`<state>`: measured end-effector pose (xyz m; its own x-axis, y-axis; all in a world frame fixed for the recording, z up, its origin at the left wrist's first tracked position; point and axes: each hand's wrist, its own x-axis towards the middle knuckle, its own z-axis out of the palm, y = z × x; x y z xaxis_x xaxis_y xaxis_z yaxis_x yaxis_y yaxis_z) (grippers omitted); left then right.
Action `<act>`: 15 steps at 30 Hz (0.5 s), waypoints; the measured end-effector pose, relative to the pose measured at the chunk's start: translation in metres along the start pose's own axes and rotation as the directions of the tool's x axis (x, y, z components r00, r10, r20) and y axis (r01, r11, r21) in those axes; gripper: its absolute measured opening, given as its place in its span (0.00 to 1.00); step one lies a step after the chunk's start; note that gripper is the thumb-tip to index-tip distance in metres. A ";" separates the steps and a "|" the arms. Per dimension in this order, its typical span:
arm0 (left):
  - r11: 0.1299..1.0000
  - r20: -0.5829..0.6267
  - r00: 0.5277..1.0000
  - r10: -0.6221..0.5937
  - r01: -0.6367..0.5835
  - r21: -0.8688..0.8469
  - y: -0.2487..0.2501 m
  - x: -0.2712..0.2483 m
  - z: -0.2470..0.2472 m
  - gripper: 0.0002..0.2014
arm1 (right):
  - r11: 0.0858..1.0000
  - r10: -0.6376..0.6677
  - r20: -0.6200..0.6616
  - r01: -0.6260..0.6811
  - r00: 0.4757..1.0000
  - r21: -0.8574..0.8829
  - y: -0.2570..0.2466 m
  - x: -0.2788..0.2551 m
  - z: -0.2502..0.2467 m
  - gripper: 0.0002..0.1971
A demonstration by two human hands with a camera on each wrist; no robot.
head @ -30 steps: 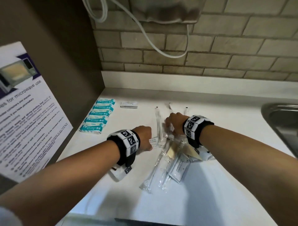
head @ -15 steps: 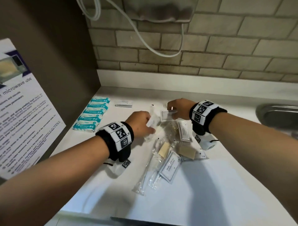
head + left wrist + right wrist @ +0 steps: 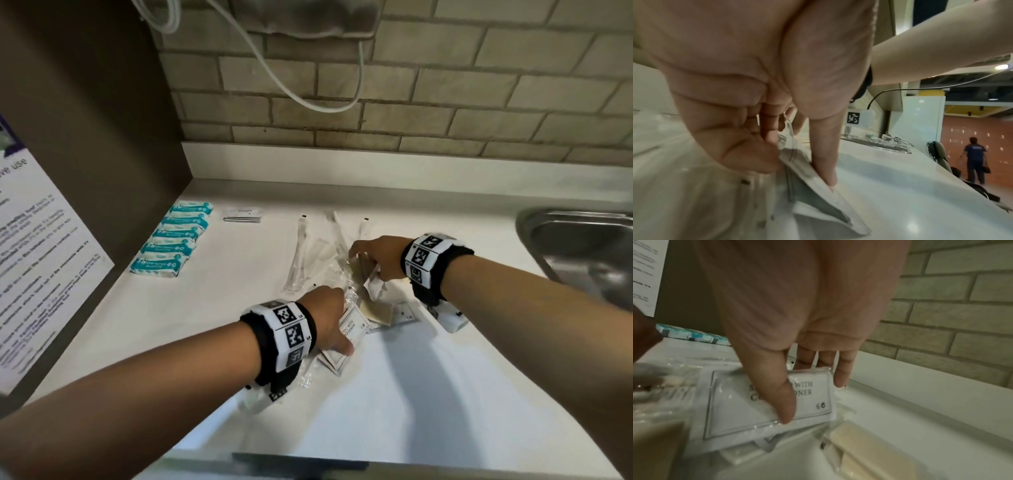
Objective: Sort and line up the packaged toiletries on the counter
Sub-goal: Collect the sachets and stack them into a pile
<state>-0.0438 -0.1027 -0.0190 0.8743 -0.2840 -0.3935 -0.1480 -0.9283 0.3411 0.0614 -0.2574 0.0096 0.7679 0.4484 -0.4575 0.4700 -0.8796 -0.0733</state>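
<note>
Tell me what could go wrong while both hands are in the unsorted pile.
The right hand pinches a shampoo sachet lying over other packets; lifting it may drag those along. The left hand grips a clear sleeve at one end, so it could snag the pile and perhaps nudge the lined-up teal packets.

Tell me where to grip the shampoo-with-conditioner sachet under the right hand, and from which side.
Pinch the shampoo sachet by its far short edge, coming from above. It is thin and flat and lies tilted on other packets, so that edge stands free. The right hand already has its thumb on the printed face and fingers behind.
</note>
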 end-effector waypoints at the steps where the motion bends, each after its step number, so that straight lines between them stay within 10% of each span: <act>1: 0.999 -0.008 1.000 -0.006 0.006 0.043 0.003 -0.001 0.001 0.33 | 0.999 -0.015 -0.007 0.015 1.000 0.029 0.000 0.003 0.004 0.33; 15: 0.976 0.104 0.989 -0.109 0.087 0.199 0.021 0.005 -0.002 0.12 | 1.000 0.029 -0.270 -0.030 0.963 -0.002 0.007 0.011 0.017 0.19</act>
<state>-0.0413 -0.1235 -0.0121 0.8325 -0.2048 -0.5148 -0.1606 -0.9785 0.1295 0.0654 -0.2611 -0.0112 0.8700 0.4490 -0.2036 0.4471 -0.8926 -0.0581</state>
